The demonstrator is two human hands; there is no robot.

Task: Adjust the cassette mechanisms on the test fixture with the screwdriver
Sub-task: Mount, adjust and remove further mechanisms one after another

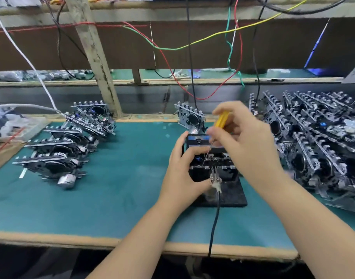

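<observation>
Cassette mechanism of black plastic and silvery metal sits on the black test fixture with its flat dark base plate, directly between the two hands. The left hand curls its fingers and thumb around the mechanism's left side, gripping it. The right hand, just right of and above it, pinches the yellow-handled screwdriver in curled fingers; the thin steel shaft slants down and left, its tip on the mechanism's top near the left fingers. A metal clip on a black cable is attached at the near edge, below the left thumb, and the cable runs toward the person. Beyond, the green-matted surface carries a row of finished-looking mechanisms well left of the left hand, and a dense pile of similar mechanisms just right of the right hand.
</observation>
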